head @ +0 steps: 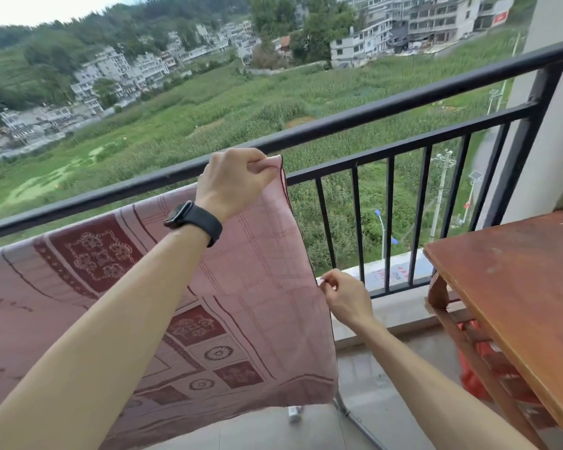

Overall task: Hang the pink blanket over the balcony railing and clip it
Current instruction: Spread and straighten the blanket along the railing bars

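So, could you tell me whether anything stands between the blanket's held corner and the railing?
Nothing visible does. The left hand pinches the blanket corner right at the railing; the right hand grips its side edge lower.

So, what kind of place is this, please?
Most likely a high apartment balcony: a black metal railing with the pink blanket beside it, fields and buildings far below, and a wooden table at the right.

The pink blanket (260,287) is woven cloth, matt, with a dark red pattern. The balcony railing (387,112) is black painted metal, smooth, with a slight sheen. The worktop (527,274) is reddish-brown wood, scuffed and worn. The watch strap (208,224) is matt black.
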